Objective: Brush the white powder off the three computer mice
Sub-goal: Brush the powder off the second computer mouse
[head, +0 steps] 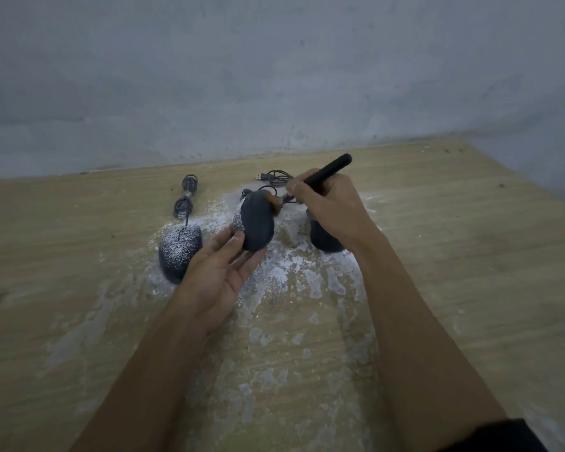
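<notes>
1. Three mice are here; the middle mouse (256,223) is the one in work. It is held tilted a little over the table (470,243), long axis running away from the person, cable end far, round back end near.
2. Its top looks mostly dark and clean. A strip of white powder (238,223) sits on its left flank, i.e. the thumb side.
3. The left hand (216,272) grasps the near end of this mouse: fingers curled under it, thumb pressed on the left flank.
4. The brush (327,171) has its bristles on the far right part of the mouse; its black handle points up and away to the right. The right hand (330,203) pinches the handle like a pen, fingers closed round it.
5. My judgement: the remaining strip lies opposite the bristles, so the next stroke prob. must cross the top toward the left, or the left hand rolls the mouse.
6. The left mouse (178,252) lies flat just beside the left hand, w/ heavy powder, not yet brushed. The right mouse (323,239) is partly hidden behind the right wrist; the visible part looks dark.
7. More powder is spread on the table around them; the cables (185,197) lie coiled at the far side, near the wall (274,76).
8. Brand, label, writing: none is readable.
</notes>
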Demonstrator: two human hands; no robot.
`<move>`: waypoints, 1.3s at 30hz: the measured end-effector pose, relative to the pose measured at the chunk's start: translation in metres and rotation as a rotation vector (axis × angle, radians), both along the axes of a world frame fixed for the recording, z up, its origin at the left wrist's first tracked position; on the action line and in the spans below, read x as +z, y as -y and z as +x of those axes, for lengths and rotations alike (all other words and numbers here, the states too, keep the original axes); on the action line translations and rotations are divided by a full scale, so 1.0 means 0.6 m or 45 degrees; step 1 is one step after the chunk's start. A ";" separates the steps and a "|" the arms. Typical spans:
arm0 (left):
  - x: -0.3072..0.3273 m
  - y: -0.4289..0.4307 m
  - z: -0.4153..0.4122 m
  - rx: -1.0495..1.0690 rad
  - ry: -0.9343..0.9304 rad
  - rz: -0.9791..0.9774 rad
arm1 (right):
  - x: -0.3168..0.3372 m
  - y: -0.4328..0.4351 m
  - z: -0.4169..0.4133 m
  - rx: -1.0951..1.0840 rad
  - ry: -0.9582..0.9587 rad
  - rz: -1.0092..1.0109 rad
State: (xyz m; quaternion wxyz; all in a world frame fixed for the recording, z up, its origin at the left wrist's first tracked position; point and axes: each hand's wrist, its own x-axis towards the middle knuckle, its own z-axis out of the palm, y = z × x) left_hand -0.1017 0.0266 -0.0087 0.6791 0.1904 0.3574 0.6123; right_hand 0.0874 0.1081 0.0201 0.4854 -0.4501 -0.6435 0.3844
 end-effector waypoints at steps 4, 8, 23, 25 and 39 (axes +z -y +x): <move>-0.001 0.000 -0.003 0.003 0.026 -0.002 | 0.004 -0.003 0.008 0.040 -0.100 -0.089; 0.000 0.001 0.000 0.021 0.025 0.007 | -0.001 0.000 0.010 0.270 0.007 -0.210; 0.002 0.001 -0.006 0.013 0.007 -0.002 | -0.006 0.007 0.005 0.332 -0.076 -0.316; 0.002 0.001 -0.006 0.025 -0.009 -0.005 | -0.002 0.005 -0.001 0.172 -0.121 -0.260; -0.012 0.004 0.008 0.103 -0.423 0.095 | -0.008 -0.010 -0.012 -0.141 -0.008 -0.004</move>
